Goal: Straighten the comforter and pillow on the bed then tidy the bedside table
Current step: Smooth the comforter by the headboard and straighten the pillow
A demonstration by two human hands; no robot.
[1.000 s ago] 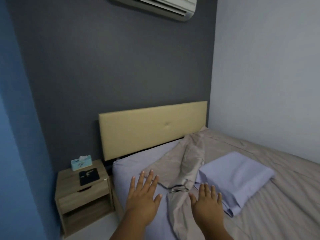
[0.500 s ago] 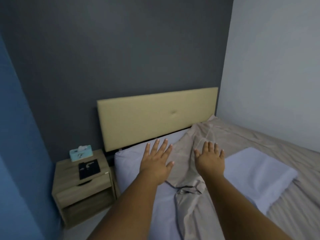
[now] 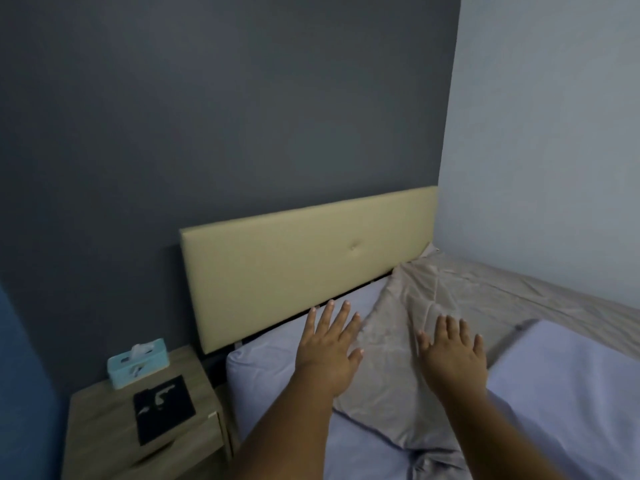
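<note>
A beige comforter lies crumpled and folded back across the head of the bed, over a lilac sheet. A lilac pillow lies askew at the right, partly on the comforter. My left hand is stretched forward, fingers spread, over the comforter's left edge near the headboard. My right hand is flat and spread above the comforter, just left of the pillow. Neither hand holds anything. The wooden bedside table stands left of the bed.
A pale yellow headboard backs onto the dark grey wall. On the bedside table sit a light blue tissue box and a flat black item. A pale wall closes in the bed's right side.
Both hands have reached further forward toward the headboard, from the folded comforter's lower part to its upper part. My view has shifted closer and more to the left.
</note>
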